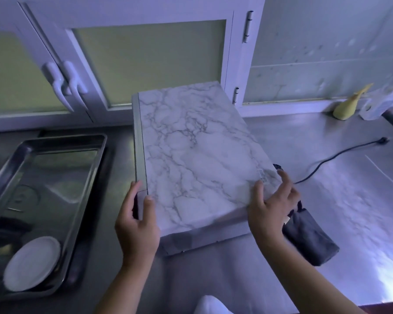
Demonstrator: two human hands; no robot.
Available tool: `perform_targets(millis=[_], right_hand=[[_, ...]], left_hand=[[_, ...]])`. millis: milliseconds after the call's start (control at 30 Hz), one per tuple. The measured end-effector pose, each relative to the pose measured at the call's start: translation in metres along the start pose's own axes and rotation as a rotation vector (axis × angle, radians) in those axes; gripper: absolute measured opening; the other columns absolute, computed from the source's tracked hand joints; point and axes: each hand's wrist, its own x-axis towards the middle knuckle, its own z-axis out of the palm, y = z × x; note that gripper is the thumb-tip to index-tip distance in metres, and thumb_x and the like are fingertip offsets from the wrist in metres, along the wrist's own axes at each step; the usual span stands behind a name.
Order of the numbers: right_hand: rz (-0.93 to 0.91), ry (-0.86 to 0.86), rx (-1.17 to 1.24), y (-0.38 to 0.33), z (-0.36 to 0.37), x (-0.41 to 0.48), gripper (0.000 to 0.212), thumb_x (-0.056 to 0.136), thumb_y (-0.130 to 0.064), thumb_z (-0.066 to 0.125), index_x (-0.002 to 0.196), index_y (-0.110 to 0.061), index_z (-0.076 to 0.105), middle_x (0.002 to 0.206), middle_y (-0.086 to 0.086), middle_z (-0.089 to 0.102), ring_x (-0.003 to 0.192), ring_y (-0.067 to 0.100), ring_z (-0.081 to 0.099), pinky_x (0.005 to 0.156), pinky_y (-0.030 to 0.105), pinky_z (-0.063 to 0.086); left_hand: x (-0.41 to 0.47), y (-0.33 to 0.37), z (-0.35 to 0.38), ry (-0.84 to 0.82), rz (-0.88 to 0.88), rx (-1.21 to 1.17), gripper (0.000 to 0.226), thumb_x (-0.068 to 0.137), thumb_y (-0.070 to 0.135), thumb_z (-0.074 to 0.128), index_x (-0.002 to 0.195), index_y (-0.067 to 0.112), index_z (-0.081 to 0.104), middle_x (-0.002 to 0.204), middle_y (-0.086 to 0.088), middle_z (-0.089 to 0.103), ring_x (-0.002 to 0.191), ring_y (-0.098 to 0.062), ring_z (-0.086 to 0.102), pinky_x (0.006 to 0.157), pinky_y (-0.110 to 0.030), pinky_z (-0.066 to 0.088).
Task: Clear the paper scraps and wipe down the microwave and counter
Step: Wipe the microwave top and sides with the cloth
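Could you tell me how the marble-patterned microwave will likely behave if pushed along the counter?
The microwave is a rigid box, probably heavy: both the left hand and right hand are on it. It would likely slide rather than tip on the smooth counter, dragging its loose cord.

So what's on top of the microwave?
On the microwave: a small sticker near the right edge, the left hand gripping the front left corner, the right hand resting on the right one. Anything beneath the right hand is covered.
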Motion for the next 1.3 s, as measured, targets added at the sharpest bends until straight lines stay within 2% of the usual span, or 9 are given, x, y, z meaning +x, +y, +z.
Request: perform_targets(millis=[100, 233, 400, 567, 633, 733, 900, 1033, 1300], right_hand=[[-0.024, 0.007, 0.008, -0.003, 0.021, 0.003, 0.047, 0.095, -0.029, 0.057, 0.140, -0.018, 0.048, 0.122, 0.003, 0.029, 0.112, 0.007, 0.033, 0.108, 0.035, 0.026], [0.017, -0.012, 0.005, -0.011, 0.043, 0.011, 0.045, 0.096, -0.024, 0.060, 0.139, -0.020, 0.050, 0.127, 0.010, 0.034, 0.125, 0.026, 0.036, 0.112, 0.047, 0.028], [0.000, -0.151, 0.002, -0.019, 0.049, 0.022, 0.051, 0.095, -0.033, 0.062, 0.143, -0.023, 0.046, 0.137, 0.012, 0.035, 0.125, 0.036, 0.045, 0.111, 0.050, 0.031], [0.061, -0.259, 0.333, 0.044, -0.014, 0.040, 0.037, 0.094, -0.043, 0.057, 0.128, -0.030, 0.050, 0.121, -0.002, 0.058, 0.116, 0.015, 0.056, 0.102, 0.041, 0.046], [0.161, -0.196, 0.059, 0.094, -0.042, 0.072, 0.033, 0.095, -0.037, 0.060, 0.125, -0.024, 0.055, 0.124, 0.005, 0.060, 0.114, 0.021, 0.056, 0.102, 0.048, 0.045], [0.380, -0.364, -0.587, 0.167, -0.082, 0.119, 0.060, 0.090, -0.041, 0.062, 0.142, -0.017, 0.045, 0.144, 0.017, 0.046, 0.132, 0.037, 0.040, 0.109, 0.050, 0.035], [0.459, -0.649, -0.926, 0.225, -0.111, 0.157, 0.076, 0.076, -0.063, 0.073, 0.131, -0.017, 0.048, 0.138, 0.012, 0.047, 0.128, 0.037, 0.041, 0.102, 0.048, 0.038], [0.403, -0.713, -0.844, 0.227, -0.103, 0.171, 0.059, 0.072, -0.047, 0.082, 0.109, -0.009, 0.057, 0.104, 0.010, 0.063, 0.095, 0.030, 0.059, 0.074, 0.035, 0.048], [0.275, -0.733, -0.766, 0.207, -0.105, 0.152, 0.022, 0.075, -0.023, 0.073, 0.091, -0.021, 0.058, 0.085, 0.002, 0.063, 0.077, 0.023, 0.061, 0.053, 0.028, 0.038]], left_hand=[[0.036, -0.010, 0.004, -0.030, 0.007, -0.028, 0.047, 0.090, 0.027, 0.055, 0.134, 0.014, 0.062, 0.132, 0.001, 0.065, 0.126, -0.012, 0.058, 0.110, -0.043, 0.045], [0.069, -0.021, 0.011, -0.039, 0.011, -0.002, 0.048, 0.087, 0.030, 0.053, 0.133, 0.017, 0.062, 0.132, 0.003, 0.065, 0.125, -0.010, 0.059, 0.109, -0.046, 0.046], [0.093, -0.022, 0.014, -0.033, 0.051, 0.032, 0.048, 0.083, 0.024, 0.050, 0.127, 0.017, 0.066, 0.125, 0.005, 0.068, 0.119, -0.008, 0.061, 0.106, -0.039, 0.048], [0.084, -0.011, 0.015, 0.001, 0.115, 0.200, 0.036, 0.090, 0.023, 0.051, 0.119, 0.015, 0.069, 0.119, -0.003, 0.070, 0.110, -0.017, 0.063, 0.092, -0.025, 0.047], [0.070, 0.003, 0.018, 0.057, 0.405, 0.326, 0.032, 0.089, 0.009, 0.051, 0.115, 0.006, 0.069, 0.117, -0.009, 0.069, 0.112, -0.026, 0.062, 0.097, -0.035, 0.047], [0.028, 0.019, 0.033, -0.078, 0.770, 0.278, 0.025, 0.089, -0.002, 0.049, 0.103, 0.003, 0.069, 0.107, -0.002, 0.067, 0.105, -0.019, 0.062, 0.097, -0.031, 0.046], [-0.071, -0.001, 0.088, -0.702, 0.431, 0.251, 0.021, 0.090, 0.017, 0.054, 0.099, 0.027, 0.070, 0.091, 0.018, 0.071, 0.083, -0.001, 0.068, 0.076, -0.019, 0.054], [-0.098, -0.038, 0.121, -1.091, 0.016, 0.463, 0.025, 0.090, 0.023, 0.054, 0.102, 0.039, 0.070, 0.093, 0.026, 0.069, 0.079, -0.005, 0.065, 0.082, -0.023, 0.053], [-0.103, -0.057, 0.126, -1.146, -0.226, 0.524, 0.025, 0.090, 0.018, 0.063, 0.097, 0.041, 0.067, 0.098, 0.012, 0.072, 0.073, 0.007, 0.056, 0.078, -0.012, 0.047]])
